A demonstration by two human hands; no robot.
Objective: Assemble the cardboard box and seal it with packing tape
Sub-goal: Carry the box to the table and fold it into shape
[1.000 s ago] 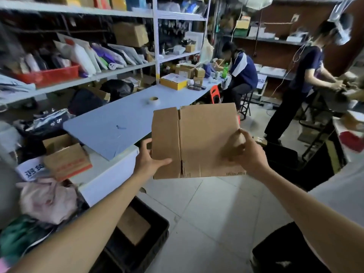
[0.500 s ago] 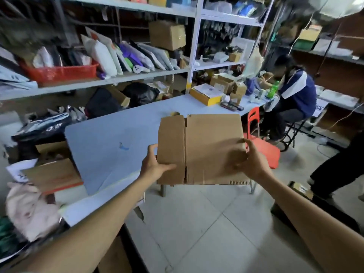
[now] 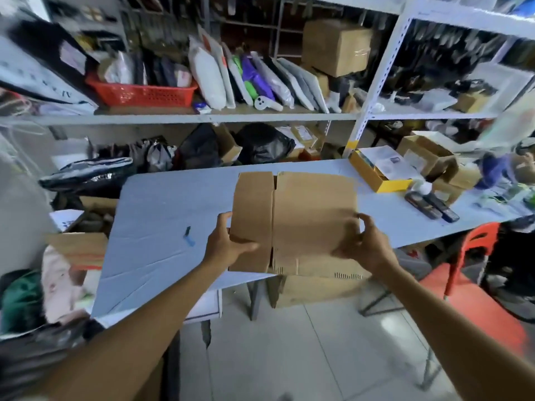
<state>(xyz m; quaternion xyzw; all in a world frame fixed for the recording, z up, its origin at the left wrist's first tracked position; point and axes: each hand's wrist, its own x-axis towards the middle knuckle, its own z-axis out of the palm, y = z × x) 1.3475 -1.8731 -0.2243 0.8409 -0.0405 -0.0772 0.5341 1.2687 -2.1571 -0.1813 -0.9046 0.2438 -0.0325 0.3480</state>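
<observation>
Head view: the flattened cardboard box [image 3: 312,221] is held in the air over the near edge of the blue counter [image 3: 173,209]. The left grip [image 3: 225,244] pinches its narrow left panel, thumb in front. The right grip [image 3: 362,244] curls round its right edge.

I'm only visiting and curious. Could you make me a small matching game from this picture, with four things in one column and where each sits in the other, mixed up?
Things
1. flat cardboard box
2. red basket
3. yellow box
4. red chair

Places
A. on the blue table, towards its right end
B. standing on the tiled floor, at the right
C. held between the left hand and the right hand
D. on the grey shelf, upper left

Pairs: 1-C, 2-D, 3-A, 4-B
</observation>
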